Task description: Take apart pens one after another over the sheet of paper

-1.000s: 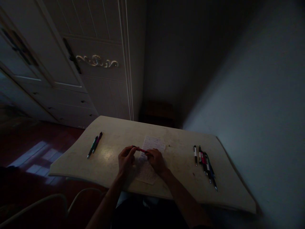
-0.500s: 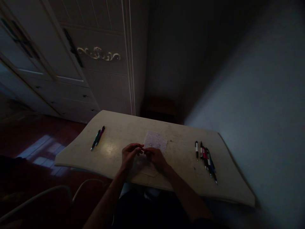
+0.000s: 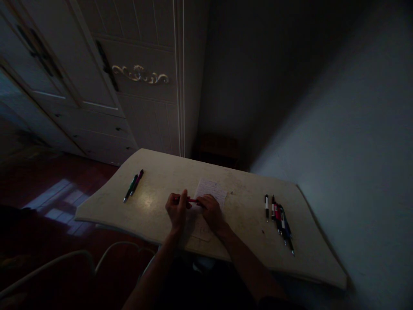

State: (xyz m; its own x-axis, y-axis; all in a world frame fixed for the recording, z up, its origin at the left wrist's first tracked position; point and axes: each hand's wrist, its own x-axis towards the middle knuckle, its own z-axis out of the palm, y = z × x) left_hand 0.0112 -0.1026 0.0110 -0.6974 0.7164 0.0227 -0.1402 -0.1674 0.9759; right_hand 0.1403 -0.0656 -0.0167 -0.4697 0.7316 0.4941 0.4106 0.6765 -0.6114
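A red pen (image 3: pixel 192 200) lies level between my two hands, above a sheet of paper with handwriting (image 3: pixel 211 189). My left hand (image 3: pixel 177 211) is closed around one end of it, thumb pointing up. The fingers of my right hand (image 3: pixel 210 210) grip the other end, where a dark part shows. My hands and forearms cover part of the sheet, which lies on a pale table (image 3: pixel 243 206).
At the table's left lie a green pen (image 3: pixel 130 188) and a purple pen (image 3: pixel 137 182). Several pens (image 3: pixel 282 219) are bunched at the right, a white-and-black pen (image 3: pixel 266 207) beside them. A cabinet (image 3: pixel 145 112) stands behind, a wall (image 3: pixel 364 150) to the right.
My left thumb has risen, and my hands have drawn slightly apart, so more of the red pen shows between them. The camera view has shifted a little.
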